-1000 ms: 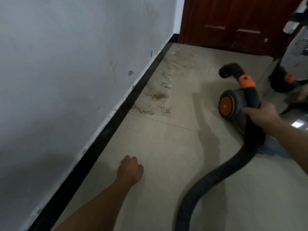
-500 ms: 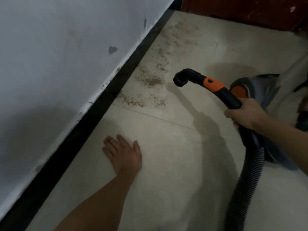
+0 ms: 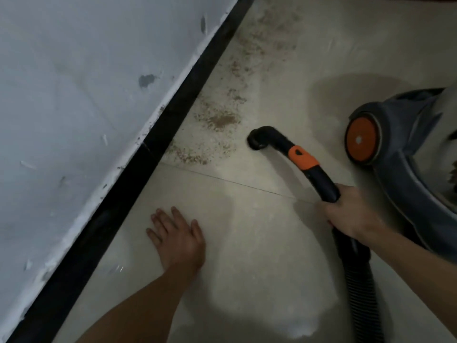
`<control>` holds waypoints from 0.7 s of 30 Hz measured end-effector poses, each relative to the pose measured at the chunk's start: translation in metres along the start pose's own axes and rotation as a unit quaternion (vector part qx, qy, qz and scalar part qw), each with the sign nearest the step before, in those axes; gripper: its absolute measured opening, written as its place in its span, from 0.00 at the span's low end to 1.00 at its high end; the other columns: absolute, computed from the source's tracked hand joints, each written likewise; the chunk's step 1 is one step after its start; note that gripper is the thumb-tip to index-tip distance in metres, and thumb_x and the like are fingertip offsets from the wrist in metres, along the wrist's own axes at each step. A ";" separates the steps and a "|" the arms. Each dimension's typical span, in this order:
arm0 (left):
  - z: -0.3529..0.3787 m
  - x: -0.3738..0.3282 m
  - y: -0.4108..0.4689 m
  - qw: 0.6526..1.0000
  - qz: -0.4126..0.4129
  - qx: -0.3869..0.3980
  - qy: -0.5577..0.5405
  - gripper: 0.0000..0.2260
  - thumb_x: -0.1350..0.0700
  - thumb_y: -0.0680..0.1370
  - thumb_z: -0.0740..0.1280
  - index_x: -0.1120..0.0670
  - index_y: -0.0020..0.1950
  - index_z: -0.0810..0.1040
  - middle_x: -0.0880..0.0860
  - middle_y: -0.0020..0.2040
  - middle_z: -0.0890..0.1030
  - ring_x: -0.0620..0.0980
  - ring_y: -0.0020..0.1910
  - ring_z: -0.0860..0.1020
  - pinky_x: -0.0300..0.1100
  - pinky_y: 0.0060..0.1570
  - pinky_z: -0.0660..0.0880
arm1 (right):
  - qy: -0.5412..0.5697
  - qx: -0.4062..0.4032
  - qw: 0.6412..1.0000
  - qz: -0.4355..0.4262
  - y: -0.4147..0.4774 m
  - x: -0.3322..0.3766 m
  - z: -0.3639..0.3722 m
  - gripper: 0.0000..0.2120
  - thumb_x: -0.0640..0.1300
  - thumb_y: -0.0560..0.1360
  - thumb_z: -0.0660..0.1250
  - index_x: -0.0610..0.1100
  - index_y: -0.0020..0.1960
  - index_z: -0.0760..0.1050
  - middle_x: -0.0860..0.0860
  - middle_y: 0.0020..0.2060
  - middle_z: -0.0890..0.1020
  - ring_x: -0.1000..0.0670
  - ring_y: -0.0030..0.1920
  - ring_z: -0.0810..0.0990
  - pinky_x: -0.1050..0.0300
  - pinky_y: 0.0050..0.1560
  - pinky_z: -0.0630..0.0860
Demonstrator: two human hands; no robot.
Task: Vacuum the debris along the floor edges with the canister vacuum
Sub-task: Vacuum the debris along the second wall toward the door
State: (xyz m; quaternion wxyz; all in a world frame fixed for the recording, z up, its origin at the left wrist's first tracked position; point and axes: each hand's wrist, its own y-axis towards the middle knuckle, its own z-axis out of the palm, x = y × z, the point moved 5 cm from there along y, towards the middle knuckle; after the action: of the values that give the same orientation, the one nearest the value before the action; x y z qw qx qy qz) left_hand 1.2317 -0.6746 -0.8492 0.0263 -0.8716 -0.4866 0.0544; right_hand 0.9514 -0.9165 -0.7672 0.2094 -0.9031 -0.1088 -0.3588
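Debris [image 3: 220, 120], a scatter of brown grit, lies on the floor [image 3: 247, 243] in a band that hugs the black skirting [image 3: 158, 144] at the foot of the wall [image 3: 86, 95]. Its long axis follows the skirting, running away from the person toward the top of the view. The densest patches sit just past a tile joint [image 3: 222, 177], and thinner specks trail on beyond them.

The right hand [image 3: 351, 211] is wrapped tightly round the curved handle [image 3: 321, 180] of the hose [image 3: 358, 280], fingers curled about the black tube below its orange collar. From that grip the handle reaches forward and left to the nozzle [image 3: 257, 142], whose downturned mouth sits just beside the right fringe of the nearest patch. Whether it touches the floor cannot be told. The grit therefore lies ahead and to the left of the nozzle, between it and the skirting.

The left hand [image 3: 178, 236] is nearer the wall but holds nothing. It rests flat on the floor on the near side of the joint, fingers straight and slightly spread, likely as a prop. The canister vacuum [image 3: 405, 134] stands to the right, close to the right forearm. The coming move probably calls for a short sweep leftward into the patch, then a pass along the skirting, away from the body.
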 end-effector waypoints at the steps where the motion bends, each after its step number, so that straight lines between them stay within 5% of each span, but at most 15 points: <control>1: 0.000 -0.001 0.001 1.000 0.003 -0.002 -0.004 0.29 0.45 0.81 0.50 0.60 0.77 0.56 0.67 0.77 0.53 0.64 0.76 0.49 0.60 0.73 0.43 | -0.012 0.031 0.999 -0.016 0.001 0.002 0.008 0.05 0.40 0.68 0.71 0.47 0.40 0.75 0.48 0.27 0.80 0.50 0.24 0.78 0.61 0.23 0.70; 3: 0.000 0.000 0.001 1.000 0.002 -0.001 -0.017 0.29 0.44 0.81 0.51 0.59 0.78 0.54 0.66 0.77 0.52 0.62 0.77 0.47 0.59 0.74 0.41 | -0.013 0.069 0.997 -0.029 0.000 0.005 0.021 0.06 0.40 0.68 0.71 0.48 0.40 0.76 0.49 0.27 0.79 0.55 0.22 0.77 0.63 0.21 0.69; 7: -0.003 0.004 0.000 0.999 0.003 -0.010 -0.032 0.29 0.44 0.81 0.52 0.59 0.78 0.55 0.65 0.77 0.53 0.61 0.77 0.48 0.57 0.74 0.43 | 0.070 -0.022 0.997 0.024 0.001 0.001 0.023 0.05 0.39 0.68 0.71 0.44 0.39 0.75 0.44 0.30 0.80 0.46 0.28 0.77 0.57 0.28 0.73; 11: -0.006 0.004 -0.004 0.999 0.004 -0.021 -0.041 0.32 0.42 0.78 0.48 0.59 0.77 0.58 0.65 0.77 0.54 0.62 0.77 0.49 0.57 0.75 0.44 | 0.043 0.039 0.998 0.006 -0.010 0.000 0.025 0.06 0.39 0.68 0.72 0.46 0.40 0.76 0.48 0.27 0.80 0.52 0.23 0.77 0.59 0.23 0.72; 17: -0.007 0.001 -0.003 1.000 0.009 -0.008 -0.022 0.33 0.42 0.77 0.46 0.62 0.75 0.61 0.69 0.75 0.57 0.66 0.76 0.53 0.60 0.74 0.47 | 0.076 -0.120 0.979 0.144 -0.010 -0.034 -0.015 0.06 0.37 0.68 0.72 0.37 0.36 0.76 0.40 0.27 0.79 0.44 0.26 0.76 0.46 0.30 0.77; 21: -0.007 0.000 -0.004 0.999 0.012 -0.012 -0.040 0.31 0.45 0.77 0.51 0.65 0.72 0.67 0.71 0.72 0.63 0.68 0.73 0.58 0.63 0.72 0.53 | 0.042 -0.072 0.990 0.114 -0.003 -0.004 0.004 0.04 0.37 0.68 0.71 0.40 0.37 0.76 0.42 0.27 0.80 0.44 0.26 0.77 0.49 0.29 0.76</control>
State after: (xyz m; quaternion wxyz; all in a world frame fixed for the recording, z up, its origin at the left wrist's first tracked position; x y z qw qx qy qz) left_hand 1.2290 -0.6719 -0.8415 -0.0049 -0.8746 -0.4775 0.0839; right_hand 0.9497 -0.9118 -0.7720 0.1882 -0.9062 0.0303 -0.3774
